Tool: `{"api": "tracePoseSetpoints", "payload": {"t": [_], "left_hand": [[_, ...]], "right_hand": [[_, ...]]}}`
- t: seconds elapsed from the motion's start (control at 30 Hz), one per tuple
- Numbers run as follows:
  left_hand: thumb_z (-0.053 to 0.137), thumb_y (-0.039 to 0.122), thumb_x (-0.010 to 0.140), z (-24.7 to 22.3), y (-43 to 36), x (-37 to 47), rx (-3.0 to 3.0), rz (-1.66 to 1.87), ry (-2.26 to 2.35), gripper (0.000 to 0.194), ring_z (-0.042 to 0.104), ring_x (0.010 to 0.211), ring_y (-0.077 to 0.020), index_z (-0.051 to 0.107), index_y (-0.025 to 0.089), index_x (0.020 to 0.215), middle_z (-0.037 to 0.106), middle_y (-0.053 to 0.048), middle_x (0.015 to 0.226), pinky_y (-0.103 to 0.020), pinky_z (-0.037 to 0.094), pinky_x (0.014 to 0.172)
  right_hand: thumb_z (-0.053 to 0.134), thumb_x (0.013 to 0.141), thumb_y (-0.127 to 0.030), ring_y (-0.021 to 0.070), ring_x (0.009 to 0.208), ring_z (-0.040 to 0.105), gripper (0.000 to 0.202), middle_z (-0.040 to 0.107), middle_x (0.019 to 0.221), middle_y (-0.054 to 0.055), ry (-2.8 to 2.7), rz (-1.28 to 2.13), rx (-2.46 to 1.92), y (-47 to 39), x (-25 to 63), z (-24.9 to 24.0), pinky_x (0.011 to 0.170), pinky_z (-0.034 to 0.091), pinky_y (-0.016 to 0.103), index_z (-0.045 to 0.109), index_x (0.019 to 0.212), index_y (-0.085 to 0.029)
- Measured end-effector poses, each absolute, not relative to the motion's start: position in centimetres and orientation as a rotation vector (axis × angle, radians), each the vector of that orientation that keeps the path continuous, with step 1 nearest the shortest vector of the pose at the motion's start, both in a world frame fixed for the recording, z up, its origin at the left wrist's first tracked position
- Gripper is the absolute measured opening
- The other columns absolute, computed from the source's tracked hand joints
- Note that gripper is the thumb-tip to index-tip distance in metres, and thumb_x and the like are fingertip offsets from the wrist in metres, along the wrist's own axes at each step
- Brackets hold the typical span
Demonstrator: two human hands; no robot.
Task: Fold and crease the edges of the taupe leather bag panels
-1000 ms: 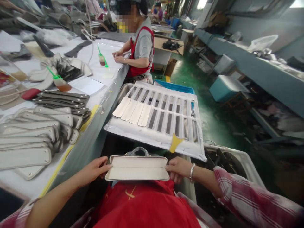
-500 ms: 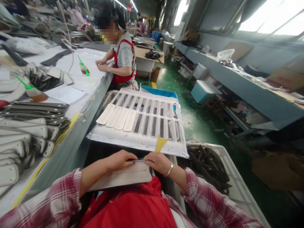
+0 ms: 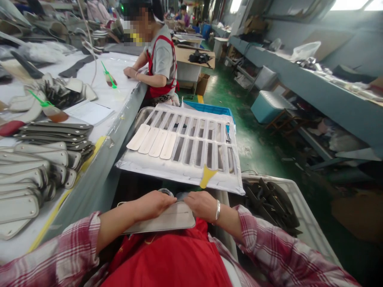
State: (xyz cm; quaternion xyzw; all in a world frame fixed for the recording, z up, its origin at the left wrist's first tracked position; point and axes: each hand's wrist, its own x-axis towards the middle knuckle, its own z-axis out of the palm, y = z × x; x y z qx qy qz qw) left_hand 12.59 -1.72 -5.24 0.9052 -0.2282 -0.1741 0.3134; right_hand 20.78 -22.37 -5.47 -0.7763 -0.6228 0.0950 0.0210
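Observation:
A pale flat panel [image 3: 167, 220] with a rounded end lies above my red apron. My left hand [image 3: 156, 204] grips its upper edge, fingers pressed together. On the same edge, nearer the right end, my right hand [image 3: 200, 202] is closed, with a bracelet at the wrist. Just beyond my hands stands a white slotted rack [image 3: 155, 166]; several cream panels [image 3: 152, 141] lie side by side on its left part. A yellow scraper-like piece [image 3: 208, 175] rests on the rack's near edge.
The left table [image 3: 98, 159] carries stacked strap-like pieces [image 3: 24, 181] and green-tipped bottles [image 3: 53, 112]. A person in a red apron [image 3: 160, 63] works beyond. A white crate [image 3: 311, 211] with dark pieces [image 3: 269, 203] stands at right, and a blue crate [image 3: 209, 107] behind the rack.
The view has shifted, so the surroundings sit slightly further right and higher. Both hands remain on the panel, and a round rim now shows behind my left fingers.

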Motion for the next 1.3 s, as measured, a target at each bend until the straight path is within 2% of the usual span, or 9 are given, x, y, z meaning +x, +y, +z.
{"api": "tracePoseSetpoints", "payload": {"t": [0.13, 0.27, 0.43, 0.57, 0.67, 0.77, 0.87, 1.1, 1.3], "left_hand": [[0.04, 0.013, 0.084, -5.8, -1.8, 12.0, 2.607, -0.436, -0.803, 0.041, 0.053, 0.108, -0.0189, 0.044, 0.012, 0.124, 0.053, -0.011, 0.123, -0.029, 0.041, 0.091], [0.04, 0.008, 0.081, -6.3, -1.7, 11.8, 2.69, -0.372, -0.871, 0.045, 0.053, 0.108, -0.0204, 0.04, 0.009, 0.127, 0.053, -0.015, 0.122, -0.03, 0.044, 0.088], [0.039, 0.011, 0.083, -6.5, -1.1, 12.1, 2.686, -0.341, -0.927, 0.045, 0.054, 0.106, -0.0207, 0.036, 0.009, 0.128, 0.055, -0.016, 0.118, -0.03, 0.046, 0.084], [0.039, 0.011, 0.084, -6.8, -0.8, 12.3, 2.667, -0.335, -0.927, 0.046, 0.054, 0.105, -0.0191, 0.034, 0.014, 0.129, 0.056, -0.014, 0.117, -0.03, 0.046, 0.084], [0.039, 0.011, 0.084, -7.1, -0.5, 12.3, 2.666, -0.347, -0.931, 0.047, 0.054, 0.105, -0.0192, 0.031, 0.015, 0.13, 0.056, -0.014, 0.117, -0.031, 0.045, 0.085], [0.037, 0.011, 0.084, -7.3, 0.3, 12.1, 2.653, -0.358, -0.934, 0.048, 0.054, 0.105, -0.0198, 0.029, 0.014, 0.131, 0.055, -0.014, 0.119, -0.032, 0.045, 0.085], [0.036, 0.013, 0.086, -7.4, 1.9, 11.6, 2.608, -0.359, -0.934, 0.047, 0.05, 0.111, -0.02, 0.029, 0.014, 0.132, 0.049, -0.015, 0.126, -0.031, 0.044, 0.088], [0.033, 0.012, 0.086, -7.0, 3.7, 11.2, 2.562, -0.408, -0.965, 0.048, 0.047, 0.115, -0.0199, 0.027, 0.013, 0.134, 0.047, -0.016, 0.128, -0.03, 0.041, 0.091], [0.033, 0.011, 0.085, -6.8, 5.4, 10.3, 2.577, -0.442, -0.936, 0.05, 0.046, 0.116, -0.0187, 0.028, 0.014, 0.134, 0.044, -0.013, 0.131, -0.029, 0.038, 0.095]], "right_hand": [[0.04, 0.083, -0.016, 0.0166, 0.07, 0.05, 0.016, 0.055, 0.08, 0.01, -2.133, 0.272, -2.345, -22.7, 20.0, -4.9, 0.059, 0.036, 0.029, 0.054, 0.087, -0.01], [0.036, 0.088, -0.023, 0.0147, 0.07, 0.049, 0.025, 0.056, 0.077, 0.007, -1.975, 0.36, -2.285, -22.2, 21.2, -4.5, 0.061, 0.035, 0.027, 0.058, 0.079, -0.013], [0.052, 0.081, -0.026, 0.0086, 0.059, 0.045, 0.025, 0.051, 0.06, -0.001, -1.532, 0.813, -2.204, -19.8, 24.4, -5.1, 0.054, 0.031, 0.02, 0.058, 0.06, -0.013], [0.064, 0.07, -0.026, 0.0075, 0.053, 0.043, 0.019, 0.047, 0.053, -0.005, -1.317, 1.211, -2.123, -18.0, 25.8, -6.1, 0.049, 0.03, 0.018, 0.057, 0.058, -0.013], [0.066, 0.068, -0.027, 0.0089, 0.057, 0.048, 0.015, 0.054, 0.059, -0.004, -1.175, 1.376, -2.016, -17.3, 26.0, -6.8, 0.051, 0.035, 0.018, 0.061, 0.069, -0.013], [0.062, 0.071, -0.029, 0.0132, 0.075, 0.057, 0.026, 0.064, 0.08, 0.002, -1.111, 1.475, -1.816, -17.1, 25.9, -7.4, 0.066, 0.043, 0.021, 0.065, 0.091, -0.012], [0.058, 0.075, -0.033, 0.0169, 0.091, 0.057, 0.036, 0.065, 0.097, 0.004, -1.158, 1.503, -1.743, -16.9, 25.8, -7.9, 0.081, 0.042, 0.024, 0.063, 0.105, -0.014], [0.055, 0.078, -0.038, 0.0179, 0.098, 0.056, 0.039, 0.064, 0.104, 0.0, -1.196, 1.598, -1.754, -15.2, 25.5, -8.0, 0.086, 0.04, 0.023, 0.061, 0.111, -0.018], [0.054, 0.079, -0.039, 0.0184, 0.099, 0.056, 0.042, 0.063, 0.106, 0.002, -1.205, 1.614, -1.754, -13.1, 24.6, -7.8, 0.085, 0.04, 0.022, 0.06, 0.113, -0.016]]}}
